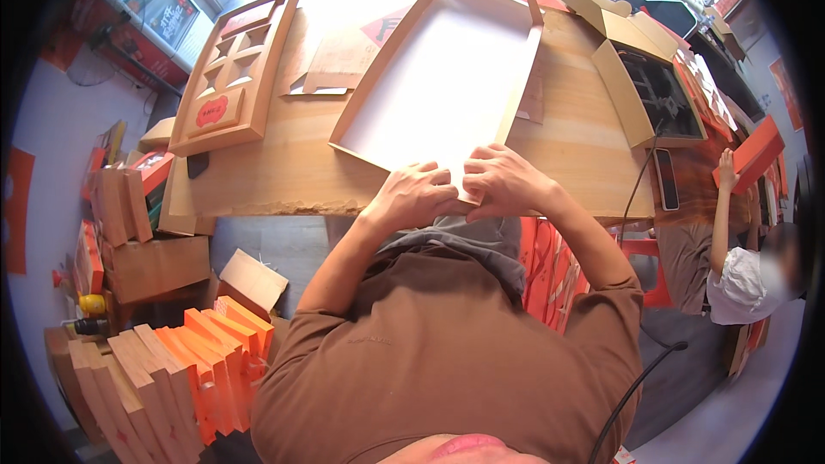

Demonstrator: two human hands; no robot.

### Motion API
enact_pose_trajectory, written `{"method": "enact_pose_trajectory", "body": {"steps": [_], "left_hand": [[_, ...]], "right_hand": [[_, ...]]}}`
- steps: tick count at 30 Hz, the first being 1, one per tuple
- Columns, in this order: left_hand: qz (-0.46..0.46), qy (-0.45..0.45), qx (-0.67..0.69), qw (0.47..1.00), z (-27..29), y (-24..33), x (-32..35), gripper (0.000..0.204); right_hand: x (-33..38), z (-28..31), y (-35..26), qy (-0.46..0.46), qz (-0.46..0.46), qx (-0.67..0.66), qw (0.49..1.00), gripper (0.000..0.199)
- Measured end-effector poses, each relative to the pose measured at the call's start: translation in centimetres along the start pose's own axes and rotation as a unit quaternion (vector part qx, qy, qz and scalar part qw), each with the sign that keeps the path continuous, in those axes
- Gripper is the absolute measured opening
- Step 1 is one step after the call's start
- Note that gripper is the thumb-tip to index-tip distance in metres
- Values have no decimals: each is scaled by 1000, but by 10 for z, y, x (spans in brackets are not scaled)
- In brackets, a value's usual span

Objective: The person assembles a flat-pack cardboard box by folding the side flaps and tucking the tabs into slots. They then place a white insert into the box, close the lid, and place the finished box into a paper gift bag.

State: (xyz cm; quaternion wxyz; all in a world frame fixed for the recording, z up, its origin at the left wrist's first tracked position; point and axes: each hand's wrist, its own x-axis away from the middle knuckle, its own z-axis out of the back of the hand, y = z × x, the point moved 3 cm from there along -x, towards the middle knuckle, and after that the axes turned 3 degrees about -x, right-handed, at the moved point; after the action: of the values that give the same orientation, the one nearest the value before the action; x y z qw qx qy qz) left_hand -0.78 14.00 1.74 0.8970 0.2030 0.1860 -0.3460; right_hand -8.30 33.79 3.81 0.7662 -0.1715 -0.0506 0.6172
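Note:
A large shallow cardboard box tray (455, 69) with a white inside lies on the wooden table (576, 155), its long side walls raised. My left hand (413, 195) and my right hand (505, 180) meet at its near end. Both have curled fingers pinching the near wall close to the middle, thumbs toward me. The wall between them is mostly covered by my fingers. To the left stands a brown compartment box (258, 120) with several dividers and a small box bearing a red label. Flat printed cardboard (344, 51) lies between that box and the tray.
On the right are an open carton (626, 103) with dark contents, a phone (665, 179) and a black cable. Boxes (155, 266) and a row of orange and brown packages (193, 361) fill the lower left. At far right a person (748, 283) holds a red box (749, 157).

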Motion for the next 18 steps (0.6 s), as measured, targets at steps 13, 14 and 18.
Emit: {"method": "enact_pose_trajectory", "body": {"steps": [13,14,18], "left_hand": [[-6,-25,-36,999,-6,-7,8,13],[-7,-22,-35,999,-6,-7,8,13],[-29,-30,-25,999,-4,-7,7,13]], "right_hand": [[-20,21,11,-135,-2,34,990,68],[-18,24,14,-133,-10,36,990,67],[-21,10,16,-162,-5,55,985,57]]}}
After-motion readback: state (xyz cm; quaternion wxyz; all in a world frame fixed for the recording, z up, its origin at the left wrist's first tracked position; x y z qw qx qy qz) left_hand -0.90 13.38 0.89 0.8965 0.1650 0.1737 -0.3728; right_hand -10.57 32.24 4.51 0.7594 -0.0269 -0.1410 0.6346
